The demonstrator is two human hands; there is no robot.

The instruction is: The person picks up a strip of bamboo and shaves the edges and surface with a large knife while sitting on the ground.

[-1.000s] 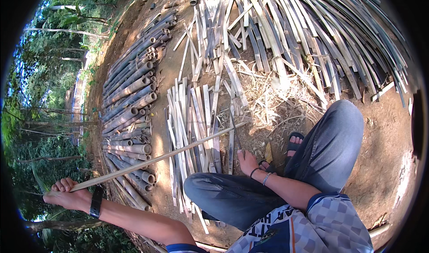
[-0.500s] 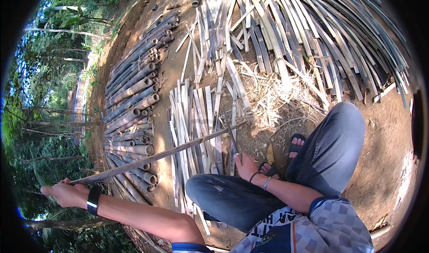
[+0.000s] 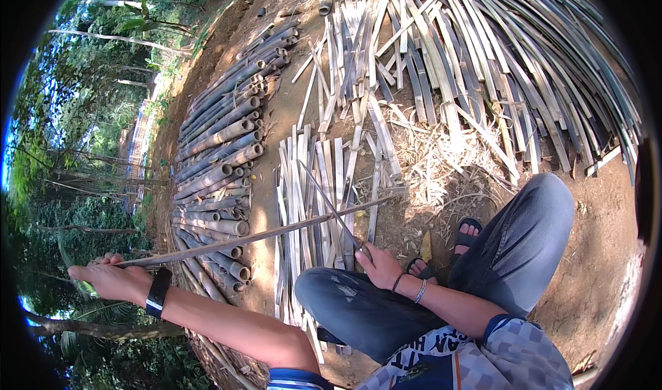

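Though slender, strip (image 3: pixel 258 236) diagonally up rightward.

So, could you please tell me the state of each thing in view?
Bamboo strip: held aslant, brownish side showing.
Knife: bare-bladed, crossing the strip in view; contact unclear.
Left hand: gripping the strip.
Right hand: gripping the knife.
Bamboo poles: round, open-ended, stacked.
Split strips: lying in loose piles.
Shavings: loose, scattered.

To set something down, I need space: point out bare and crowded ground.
Widest bare patch: the dirt right of the right leg. A narrower patch runs between the bamboo poles and the near split strips, but the held strip crosses above it. Crowded: the shavings ahead of the feet and the fan of strips.
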